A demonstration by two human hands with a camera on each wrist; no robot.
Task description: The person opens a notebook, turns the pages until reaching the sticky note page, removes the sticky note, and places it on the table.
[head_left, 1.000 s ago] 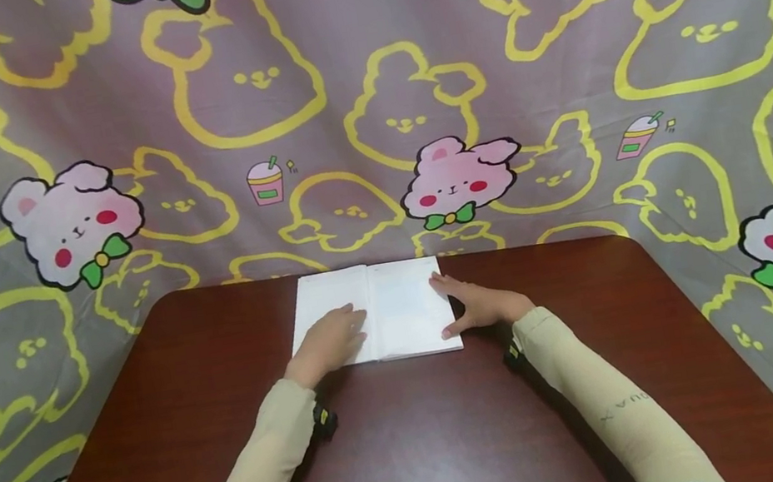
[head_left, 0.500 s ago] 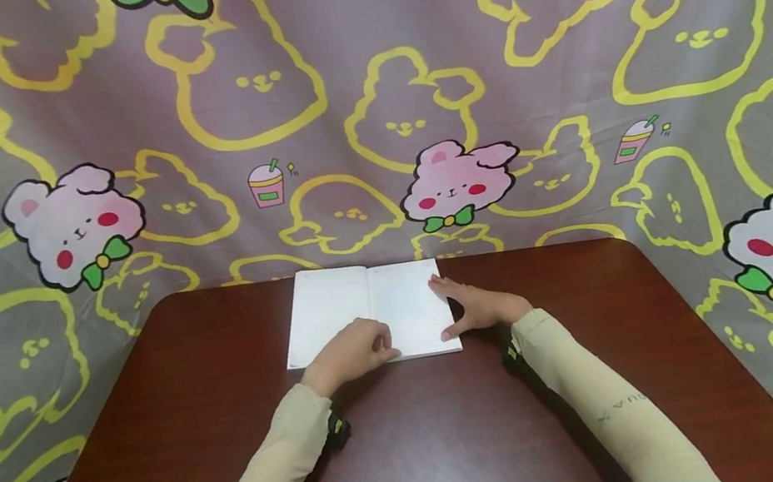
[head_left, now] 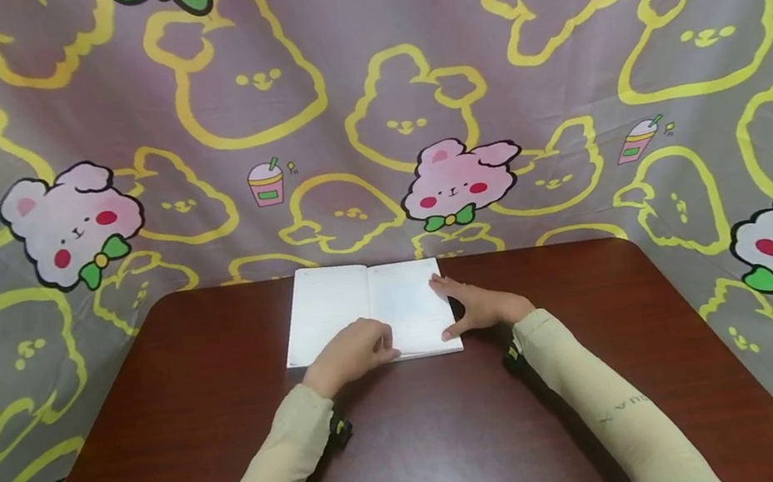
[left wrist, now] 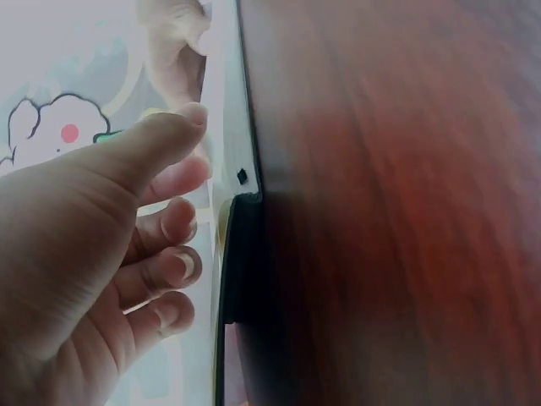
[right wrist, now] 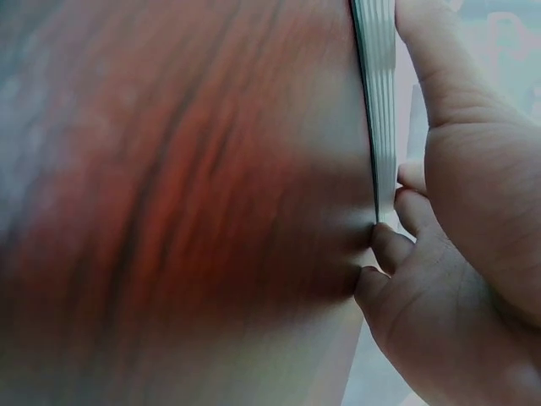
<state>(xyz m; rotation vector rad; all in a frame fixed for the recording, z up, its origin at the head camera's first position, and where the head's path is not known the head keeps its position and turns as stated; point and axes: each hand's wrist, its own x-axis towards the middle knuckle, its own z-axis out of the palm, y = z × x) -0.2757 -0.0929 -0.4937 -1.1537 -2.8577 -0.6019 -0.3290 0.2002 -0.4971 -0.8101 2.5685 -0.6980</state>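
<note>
A thick open book [head_left: 325,310] with white, faintly printed pages lies near the table's back edge. My left hand [head_left: 351,353] reaches across the left page, its fingertips at the lower edge of the right page near the middle fold. In the left wrist view its fingers [left wrist: 169,266] bend loosely over the pages, thumb near the index fingertip. My right hand [head_left: 480,304] rests spread on the right page's outer edge, thumb toward the near corner. The right wrist view shows the page block [right wrist: 385,101] beside that hand, with the lower fingertips at the table surface.
The brown wooden table [head_left: 419,446] stretches toward me below the book. Behind and at both sides hangs a curtain [head_left: 333,140] with cartoon prints. Black wrist devices [head_left: 340,429] sit under both sleeves.
My left hand has moved right and nearer, from the left page to the lower edge by the fold, then stayed. The left page has shifted slightly outward. My right hand has kept its place.
</note>
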